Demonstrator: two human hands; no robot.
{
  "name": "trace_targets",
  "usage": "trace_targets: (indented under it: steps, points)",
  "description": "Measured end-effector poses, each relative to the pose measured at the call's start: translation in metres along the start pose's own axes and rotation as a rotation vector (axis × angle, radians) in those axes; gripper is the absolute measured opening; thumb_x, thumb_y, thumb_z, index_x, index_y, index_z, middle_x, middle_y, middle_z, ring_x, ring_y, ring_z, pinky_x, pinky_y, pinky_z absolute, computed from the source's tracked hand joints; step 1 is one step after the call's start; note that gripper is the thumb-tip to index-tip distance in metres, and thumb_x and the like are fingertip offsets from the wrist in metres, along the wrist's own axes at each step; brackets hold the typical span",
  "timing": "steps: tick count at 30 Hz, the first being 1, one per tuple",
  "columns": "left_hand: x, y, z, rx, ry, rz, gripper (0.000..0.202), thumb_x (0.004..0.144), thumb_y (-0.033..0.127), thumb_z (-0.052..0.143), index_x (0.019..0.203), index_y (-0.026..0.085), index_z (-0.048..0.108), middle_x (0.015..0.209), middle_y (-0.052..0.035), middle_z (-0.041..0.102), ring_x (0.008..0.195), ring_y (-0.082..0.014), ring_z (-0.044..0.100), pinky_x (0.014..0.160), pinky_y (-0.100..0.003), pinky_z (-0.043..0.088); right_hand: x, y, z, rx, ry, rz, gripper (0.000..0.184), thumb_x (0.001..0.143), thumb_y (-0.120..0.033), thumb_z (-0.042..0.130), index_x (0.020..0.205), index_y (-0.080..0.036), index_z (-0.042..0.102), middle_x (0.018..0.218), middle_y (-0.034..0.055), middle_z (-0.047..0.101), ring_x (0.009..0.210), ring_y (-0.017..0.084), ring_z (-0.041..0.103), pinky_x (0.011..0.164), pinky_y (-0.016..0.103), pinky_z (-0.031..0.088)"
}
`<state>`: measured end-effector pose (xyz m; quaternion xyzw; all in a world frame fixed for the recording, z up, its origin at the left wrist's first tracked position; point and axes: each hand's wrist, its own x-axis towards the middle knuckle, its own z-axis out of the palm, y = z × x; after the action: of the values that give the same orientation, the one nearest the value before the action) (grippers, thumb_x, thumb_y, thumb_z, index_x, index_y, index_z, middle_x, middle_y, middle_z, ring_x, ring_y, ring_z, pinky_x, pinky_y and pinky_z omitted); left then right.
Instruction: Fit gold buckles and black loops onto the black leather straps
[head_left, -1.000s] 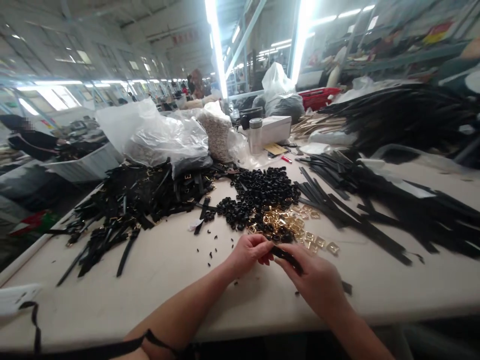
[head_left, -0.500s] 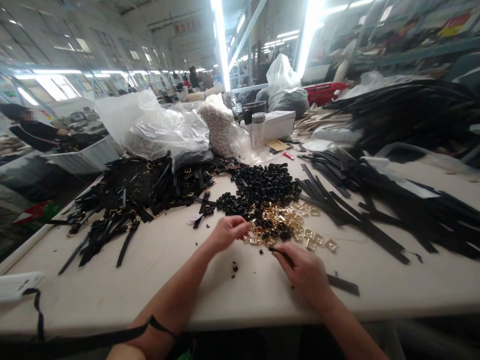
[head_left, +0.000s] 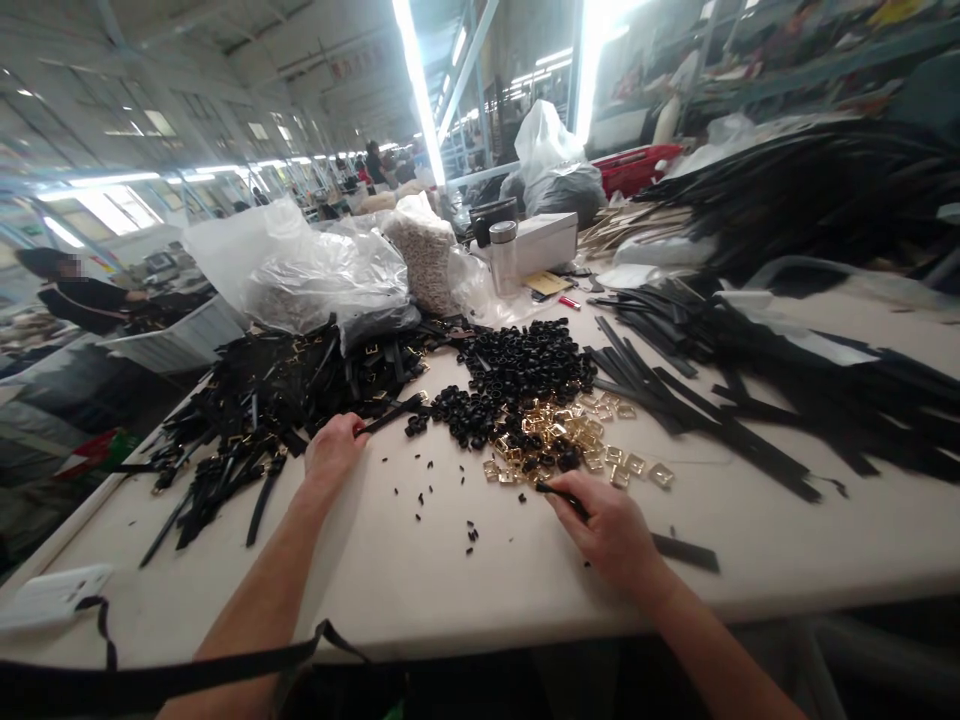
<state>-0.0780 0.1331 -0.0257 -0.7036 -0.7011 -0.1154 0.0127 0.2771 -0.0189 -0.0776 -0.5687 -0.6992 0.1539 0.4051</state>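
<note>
Spreading from eight to one o'clock around the left hand (head_left: 336, 452), a heap of straps (head_left: 270, 400), many with gold at their ends, looks like the finished share. Between the hands, dark bits (head_left: 427, 492) dot the surface (head_left: 360, 590). What seems left lies around the right hand (head_left: 609, 525): loops (head_left: 525, 365) piled at eleven, loose buckles (head_left: 562, 428) nearer, between eleven and twelve, and a sheaf of strips (head_left: 810, 410) at two; judging by those piles, much remains. As for pose, the left forearm (head_left: 262, 580) reaches in from seven, the hand low at the heap's edge, its grip apparently pinching the near end of a lone strap (head_left: 390, 416) that points to two, toward the loops. The right forearm (head_left: 712, 650) comes from between four and five, the hand low; its grip pinches a short length (head_left: 547, 490) of black strip whose tip pokes out at ten, just short of the buckles. Between three and four, a flat piece (head_left: 686, 553) shows past that hand; whether it is the same strip's tail, I cannot tell.
</note>
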Motion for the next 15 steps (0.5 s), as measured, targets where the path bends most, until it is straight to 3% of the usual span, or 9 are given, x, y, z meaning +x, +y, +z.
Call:
trace_targets:
  steps: [4, 6, 8, 11, 15]
  points:
    - [0.009, 0.021, 0.006, -0.22, -0.107, 0.331, 0.023, 0.081, 0.03, 0.058, 0.1, 0.023, 0.069, 0.103, -0.0059, 0.066, 0.086, -0.0203, 0.063, 0.08, -0.031, 0.047, 0.0, -0.001, 0.0, 0.001, 0.015, 0.0, 0.015, 0.092, -0.027, 0.052, 0.09, -0.021, 0.065, 0.081, 0.0039, 0.07, 0.073, 0.018, 0.066, 0.068, 0.029, 0.049]
    - [0.012, 0.033, 0.013, -0.225, -0.158, 0.444, 0.022, 0.08, 0.027, 0.06, 0.099, 0.023, 0.07, 0.103, -0.0061, 0.066, 0.089, -0.0211, 0.063, 0.083, -0.031, 0.046, 0.0, -0.002, -0.001, 0.0, 0.023, -0.004, 0.015, 0.092, -0.028, 0.052, 0.091, -0.021, 0.065, 0.082, 0.0041, 0.07, 0.073, 0.018, 0.066, 0.068, 0.029, 0.049]
    - [0.016, 0.04, 0.019, -0.181, -0.154, 0.451, 0.016, 0.079, 0.022, 0.06, 0.091, 0.022, 0.071, 0.095, -0.0063, 0.067, 0.088, -0.0218, 0.063, 0.083, -0.032, 0.045, 0.0, -0.003, -0.001, 0.0, 0.025, -0.006, 0.015, 0.092, -0.028, 0.052, 0.09, -0.021, 0.065, 0.081, 0.0039, 0.07, 0.073, 0.018, 0.066, 0.068, 0.029, 0.049]
    - [0.02, 0.041, 0.023, -0.156, -0.157, 0.343, 0.012, 0.075, 0.022, 0.063, 0.086, 0.02, 0.069, 0.084, -0.0048, 0.068, 0.079, -0.0216, 0.062, 0.076, -0.031, 0.044, 0.001, -0.004, -0.002, 0.009, 0.027, -0.002, 0.015, 0.092, -0.028, 0.052, 0.09, -0.021, 0.065, 0.081, 0.0039, 0.07, 0.072, 0.018, 0.065, 0.068, 0.029, 0.049]
    - [0.023, 0.036, 0.023, -0.125, -0.208, 0.344, 0.01, 0.077, 0.027, 0.063, 0.083, 0.021, 0.067, 0.083, -0.0037, 0.066, 0.076, -0.0199, 0.061, 0.071, -0.029, 0.043, 0.001, -0.005, -0.001, 0.017, 0.008, 0.014, 0.013, 0.091, -0.027, 0.053, 0.091, -0.021, 0.065, 0.082, 0.0034, 0.069, 0.073, 0.018, 0.065, 0.068, 0.029, 0.049]
